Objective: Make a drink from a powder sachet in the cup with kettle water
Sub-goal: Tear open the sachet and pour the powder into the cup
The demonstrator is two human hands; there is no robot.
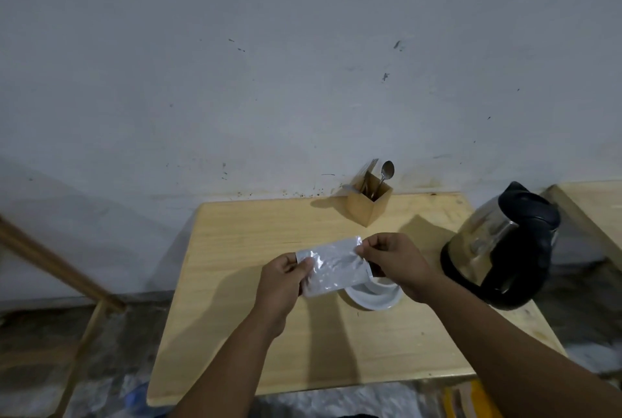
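Observation:
A silver foil sachet (331,266) is held in the air above the middle of the wooden table (235,249). My left hand (282,283) pinches its left end and my right hand (393,262) pinches its top right corner. Just below and behind the sachet sits a white saucer (373,299) with a white cup (382,283) on it, mostly hidden by the sachet and my right hand. The steel kettle (501,246) with a black handle and lid stands at the table's right side, next to my right forearm.
A wooden cutlery holder (368,203) with a spoon (387,172) and forks stands at the table's back edge against the grey wall. Another wooden table edge (592,202) shows at the far right, and a wooden frame (60,269) at the left.

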